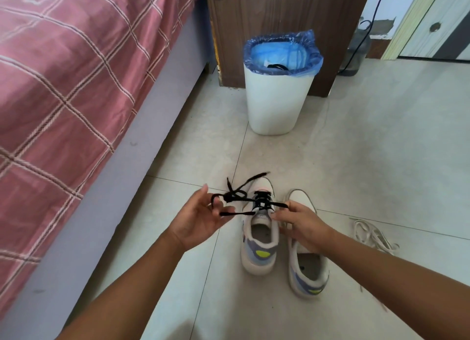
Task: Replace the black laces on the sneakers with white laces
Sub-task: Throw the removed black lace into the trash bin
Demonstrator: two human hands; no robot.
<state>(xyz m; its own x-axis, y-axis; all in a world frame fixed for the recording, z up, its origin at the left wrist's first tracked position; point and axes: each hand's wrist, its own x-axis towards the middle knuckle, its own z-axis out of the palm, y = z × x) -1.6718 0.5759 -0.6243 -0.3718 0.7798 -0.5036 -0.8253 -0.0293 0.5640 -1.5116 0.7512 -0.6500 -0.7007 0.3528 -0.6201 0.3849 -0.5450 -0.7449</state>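
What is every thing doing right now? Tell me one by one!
Black lace: partly pulled out, a few rows threaded in the left sneaker.
Left sneaker: on the floor, upright.
Right sneaker: on the floor, no lace visible.
White laces: loose heap on the floor.
Bin: open, lined with a blue bag, something black inside.
Left hand: lace looped over its fingers.
Right hand: pinches the lace.

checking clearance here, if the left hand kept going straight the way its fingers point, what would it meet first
The left hand points right, across the black lace it pinches. Going straight on, it would probably meet the left sneaker at its tongue first, though how high the hand is above the shoe is unclear.
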